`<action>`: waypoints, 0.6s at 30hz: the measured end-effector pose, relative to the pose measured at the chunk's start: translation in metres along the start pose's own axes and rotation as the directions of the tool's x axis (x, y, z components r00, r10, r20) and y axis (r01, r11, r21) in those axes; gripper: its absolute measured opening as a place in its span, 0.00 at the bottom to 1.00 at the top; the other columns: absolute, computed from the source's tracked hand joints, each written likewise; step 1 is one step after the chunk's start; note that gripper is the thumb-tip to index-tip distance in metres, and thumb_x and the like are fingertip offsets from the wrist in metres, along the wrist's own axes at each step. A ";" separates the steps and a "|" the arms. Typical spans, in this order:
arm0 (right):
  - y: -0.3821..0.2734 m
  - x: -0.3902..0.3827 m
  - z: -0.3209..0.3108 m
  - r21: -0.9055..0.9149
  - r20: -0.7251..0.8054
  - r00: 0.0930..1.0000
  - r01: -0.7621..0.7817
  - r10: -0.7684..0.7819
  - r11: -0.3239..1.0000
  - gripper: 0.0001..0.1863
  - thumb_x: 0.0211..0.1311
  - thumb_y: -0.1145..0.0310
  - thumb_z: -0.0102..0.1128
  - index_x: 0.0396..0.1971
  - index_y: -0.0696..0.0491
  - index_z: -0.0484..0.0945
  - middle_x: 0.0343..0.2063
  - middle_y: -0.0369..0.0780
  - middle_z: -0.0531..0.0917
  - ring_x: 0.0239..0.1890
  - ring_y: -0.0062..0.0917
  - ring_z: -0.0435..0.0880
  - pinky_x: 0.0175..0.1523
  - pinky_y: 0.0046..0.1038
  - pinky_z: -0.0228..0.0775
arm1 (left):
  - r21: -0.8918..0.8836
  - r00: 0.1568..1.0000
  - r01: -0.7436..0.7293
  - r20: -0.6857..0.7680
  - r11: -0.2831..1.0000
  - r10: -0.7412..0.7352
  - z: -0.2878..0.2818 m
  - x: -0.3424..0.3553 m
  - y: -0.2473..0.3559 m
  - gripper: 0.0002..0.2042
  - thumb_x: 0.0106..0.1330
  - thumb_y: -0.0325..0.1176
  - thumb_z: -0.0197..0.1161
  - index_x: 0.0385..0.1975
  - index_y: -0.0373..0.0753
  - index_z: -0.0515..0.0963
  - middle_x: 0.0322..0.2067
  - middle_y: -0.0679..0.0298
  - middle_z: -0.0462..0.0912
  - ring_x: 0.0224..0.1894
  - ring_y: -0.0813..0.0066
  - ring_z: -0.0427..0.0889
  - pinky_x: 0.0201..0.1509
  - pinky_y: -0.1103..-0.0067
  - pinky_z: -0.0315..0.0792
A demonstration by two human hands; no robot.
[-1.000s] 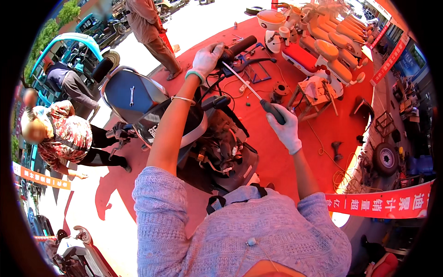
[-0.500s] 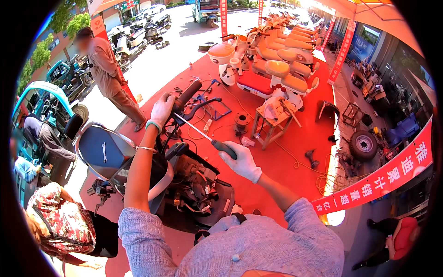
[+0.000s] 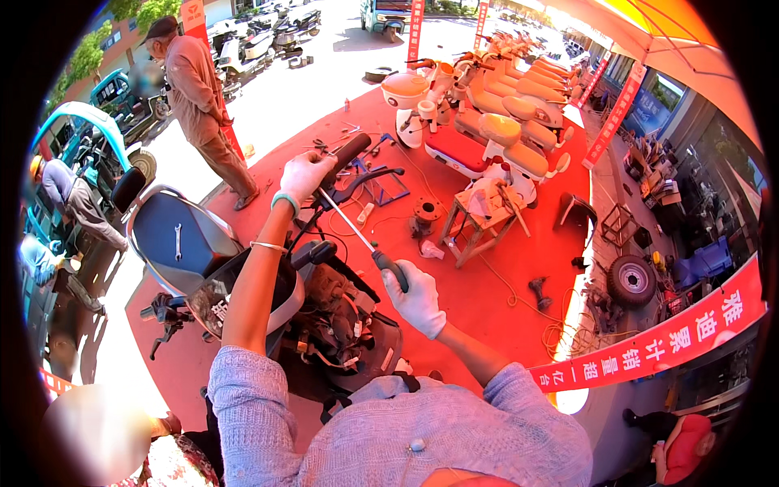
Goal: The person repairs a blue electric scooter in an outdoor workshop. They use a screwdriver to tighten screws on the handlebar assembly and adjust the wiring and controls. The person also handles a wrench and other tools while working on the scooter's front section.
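Observation:
My left hand point(image 3: 305, 174), in a white glove, is closed at the inner end of the black handlebar grip point(image 3: 351, 152) on a partly stripped scooter. In my gloved right hand point(image 3: 420, 302) is the dark handle of a screwdriver point(image 3: 349, 219). Its long shaft slants up and left, ending by the fingers of my left hand, which hide the exact contact point. Beside the shaft juts a black brake lever point(image 3: 369, 176). Lower down, the scooter's uncovered inner parts point(image 3: 337, 321) show, with wiring among them. A wrench point(image 3: 178, 242) lies on the blue-topped panel point(image 3: 154, 223) at the left.
A small wooden stool point(image 3: 479, 215) holding tools stands ahead right on the red mat point(image 3: 487, 304). Near it are a round metal part point(image 3: 426, 211) and loose cables. Parked scooters point(image 3: 495, 134) line up beyond. One person point(image 3: 195, 97) stands at left; another person point(image 3: 686, 446) is at lower right.
The whole view has shifted slightly. My hands keep their places at the handlebar and screwdriver, with the right hand a little lower. A person at the lower left has moved nearer the bottom edge.

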State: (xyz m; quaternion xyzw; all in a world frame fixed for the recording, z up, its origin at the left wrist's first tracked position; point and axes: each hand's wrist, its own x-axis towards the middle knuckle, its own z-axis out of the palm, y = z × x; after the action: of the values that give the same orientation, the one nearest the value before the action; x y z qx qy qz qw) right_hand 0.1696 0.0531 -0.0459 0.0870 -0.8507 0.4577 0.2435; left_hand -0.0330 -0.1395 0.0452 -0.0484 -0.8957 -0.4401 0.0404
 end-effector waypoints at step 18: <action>-0.007 0.003 -0.013 0.518 0.341 0.884 -0.461 0.320 0.720 0.19 0.65 0.66 0.55 0.50 0.61 0.70 0.26 0.36 0.76 0.18 0.11 0.69 0.21 0.13 0.61 | 0.062 0.996 -0.011 -0.084 0.998 0.016 -0.006 0.001 -0.009 0.24 0.50 0.55 0.60 0.34 0.39 0.83 0.32 0.53 0.83 0.36 0.60 0.82 0.44 0.72 0.74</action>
State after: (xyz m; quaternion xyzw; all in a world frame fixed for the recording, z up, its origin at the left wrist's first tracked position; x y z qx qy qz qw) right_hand 0.1740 0.0598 -0.0338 0.0268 -0.6884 0.7248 0.0028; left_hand -0.0346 -0.1501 0.0418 -0.0345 -0.9060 -0.4136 0.0825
